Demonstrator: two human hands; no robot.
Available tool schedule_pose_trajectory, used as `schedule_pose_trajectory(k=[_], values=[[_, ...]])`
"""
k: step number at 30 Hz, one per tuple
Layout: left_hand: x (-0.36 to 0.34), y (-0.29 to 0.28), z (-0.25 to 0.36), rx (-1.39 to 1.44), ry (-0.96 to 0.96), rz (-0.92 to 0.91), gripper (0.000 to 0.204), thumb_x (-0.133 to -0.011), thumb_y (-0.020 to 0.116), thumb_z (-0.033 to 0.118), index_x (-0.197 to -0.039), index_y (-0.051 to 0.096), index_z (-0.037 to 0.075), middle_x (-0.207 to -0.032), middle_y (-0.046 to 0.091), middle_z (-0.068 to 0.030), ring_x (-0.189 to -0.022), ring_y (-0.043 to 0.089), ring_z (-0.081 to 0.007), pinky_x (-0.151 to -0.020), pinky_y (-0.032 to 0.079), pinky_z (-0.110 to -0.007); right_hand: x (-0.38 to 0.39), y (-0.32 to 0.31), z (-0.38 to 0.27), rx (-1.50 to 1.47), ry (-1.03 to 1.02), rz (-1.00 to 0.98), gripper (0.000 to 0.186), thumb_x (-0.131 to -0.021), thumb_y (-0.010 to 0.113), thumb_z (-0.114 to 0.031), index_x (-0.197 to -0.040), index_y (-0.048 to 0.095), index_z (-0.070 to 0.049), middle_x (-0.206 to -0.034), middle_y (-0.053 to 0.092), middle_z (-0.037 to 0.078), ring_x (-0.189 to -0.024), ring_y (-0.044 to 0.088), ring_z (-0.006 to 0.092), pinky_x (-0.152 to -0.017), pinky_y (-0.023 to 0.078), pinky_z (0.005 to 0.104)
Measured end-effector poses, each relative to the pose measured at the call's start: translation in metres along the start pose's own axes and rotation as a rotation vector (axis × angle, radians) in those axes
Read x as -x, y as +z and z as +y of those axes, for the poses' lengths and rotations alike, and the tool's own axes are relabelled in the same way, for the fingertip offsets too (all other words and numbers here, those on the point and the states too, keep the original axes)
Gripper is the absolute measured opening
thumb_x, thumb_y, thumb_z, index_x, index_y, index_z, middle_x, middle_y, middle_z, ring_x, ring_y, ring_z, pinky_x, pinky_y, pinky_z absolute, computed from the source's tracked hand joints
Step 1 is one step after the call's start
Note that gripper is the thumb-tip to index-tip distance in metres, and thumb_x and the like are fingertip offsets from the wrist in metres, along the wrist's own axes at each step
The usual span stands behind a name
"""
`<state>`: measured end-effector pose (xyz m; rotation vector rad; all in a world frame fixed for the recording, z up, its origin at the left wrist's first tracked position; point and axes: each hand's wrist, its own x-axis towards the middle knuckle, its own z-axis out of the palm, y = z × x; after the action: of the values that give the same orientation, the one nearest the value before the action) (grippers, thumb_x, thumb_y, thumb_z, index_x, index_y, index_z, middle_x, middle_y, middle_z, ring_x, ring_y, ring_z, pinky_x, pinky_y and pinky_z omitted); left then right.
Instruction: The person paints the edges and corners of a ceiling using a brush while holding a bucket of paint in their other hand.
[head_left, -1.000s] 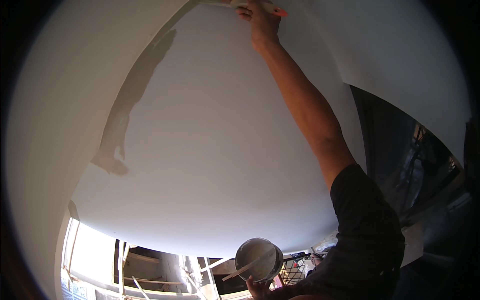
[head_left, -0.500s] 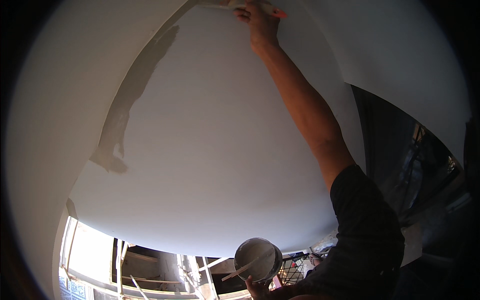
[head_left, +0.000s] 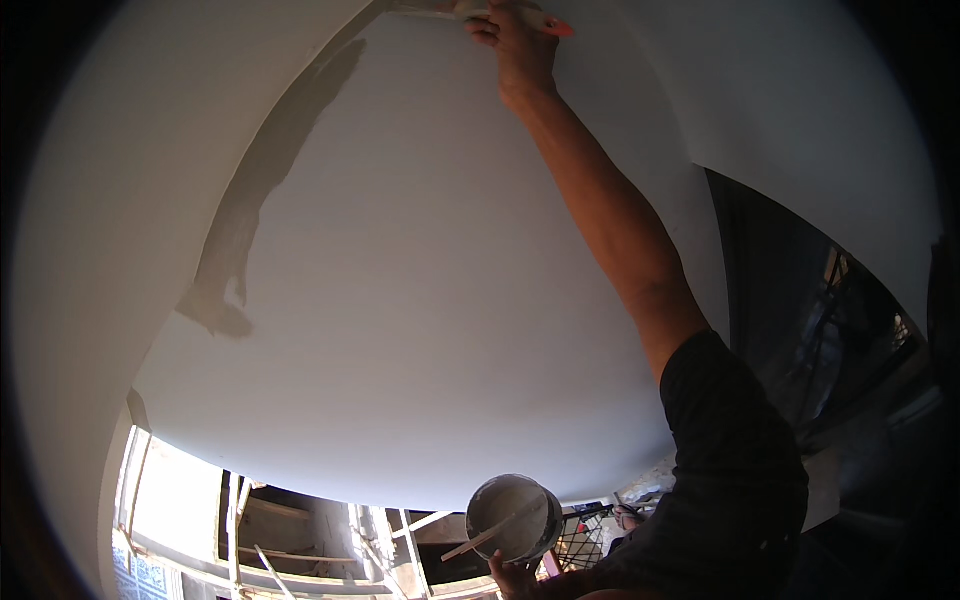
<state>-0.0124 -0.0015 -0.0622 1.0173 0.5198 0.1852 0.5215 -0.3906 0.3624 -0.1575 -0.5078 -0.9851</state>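
Observation:
High on the white panel, at the top of the view, my right hand [head_left: 522, 45] is closed around a paintbrush with an orange-red handle end [head_left: 558, 27]. The brush head points left, toward the corner edge, and is partly dim. A grey-brown painted strip [head_left: 262, 175] with a ragged border runs down along the panel's left edge. Low in the view, my left hand [head_left: 512, 574] grips a round dark bucket [head_left: 553, 530] from below. Inside it is a greyish mix [head_left: 520, 535], and a thin wooden stick [head_left: 490, 537] lies across the rim.
The smooth white panel [head_left: 430, 280] fills the middle, with another pale surface [head_left: 90, 240] meeting it on the left. A dark opening [head_left: 780, 300] is on the right. Below are wooden framing pieces [head_left: 290, 555], a bright opening [head_left: 175, 490] and a black wire crate [head_left: 585, 535].
The view has shifted slightly, so the painted strip and lower framing appear a little higher. My right hand, the brush and the bucket have barely moved.

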Motion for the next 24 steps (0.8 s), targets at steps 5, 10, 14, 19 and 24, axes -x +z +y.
schedule_pose_trajectory(k=[5, 10, 14, 19, 24], values=[[-0.001, -0.005, -0.004, 0.049, -0.001, -0.008, 0.08, -0.087, 0.063, 0.045, -0.154, 0.037, 0.009, -0.15, 0.048, -0.0181, -0.133, 0.05, -0.0377, -0.11, 0.041, -0.058, 0.005, 0.0, 0.001, 0.011, -0.025, -0.036, 0.02, -0.094, 0.073, -0.015, -0.104, 0.066, 0.0, -0.098, 0.072, 0.012, -0.077, 0.074, 0.0218, -0.065, 0.061, 0.0325], [0.001, 0.007, -0.003, 0.047, 0.005, 0.004, 0.08, -0.087, 0.063, 0.045, -0.153, 0.037, 0.009, -0.149, 0.049, -0.0183, -0.133, 0.051, -0.0382, -0.11, 0.042, -0.059, 0.008, -0.002, 0.003, 0.031, -0.015, -0.067, 0.021, -0.094, 0.073, -0.017, -0.103, 0.066, 0.001, -0.098, 0.072, 0.011, -0.076, 0.074, 0.0213, -0.066, 0.061, 0.0325], [0.002, 0.006, -0.002, 0.016, 0.022, 0.034, 0.079, -0.087, 0.063, 0.045, -0.153, 0.037, 0.009, -0.149, 0.048, -0.0181, -0.132, 0.051, -0.0384, -0.11, 0.042, -0.059, 0.011, 0.001, 0.003, 0.021, -0.014, -0.045, 0.022, -0.094, 0.073, -0.017, -0.104, 0.066, 0.001, -0.098, 0.072, 0.011, -0.077, 0.074, 0.0212, -0.067, 0.061, 0.0328], [0.001, 0.005, -0.004, 0.042, 0.016, 0.002, 0.078, -0.087, 0.064, 0.045, -0.152, 0.04, 0.01, -0.149, 0.049, -0.0171, -0.134, 0.05, -0.0382, -0.109, 0.042, -0.059, 0.016, 0.002, 0.0, 0.026, -0.002, -0.091, 0.021, -0.094, 0.072, -0.016, -0.105, 0.065, 0.001, -0.099, 0.072, 0.012, -0.08, 0.074, 0.0215, -0.07, 0.061, 0.0334], [-0.007, -0.008, -0.009, 0.068, 0.008, 0.036, 0.078, -0.086, 0.064, 0.045, -0.152, 0.041, 0.011, -0.15, 0.049, -0.0161, -0.135, 0.049, -0.0367, -0.108, 0.042, -0.058, 0.021, 0.002, 0.005, -0.003, 0.042, -0.063, 0.019, -0.095, 0.072, -0.015, -0.104, 0.064, 0.0, -0.1, 0.072, 0.012, -0.082, 0.074, 0.0213, -0.07, 0.06, 0.033]])
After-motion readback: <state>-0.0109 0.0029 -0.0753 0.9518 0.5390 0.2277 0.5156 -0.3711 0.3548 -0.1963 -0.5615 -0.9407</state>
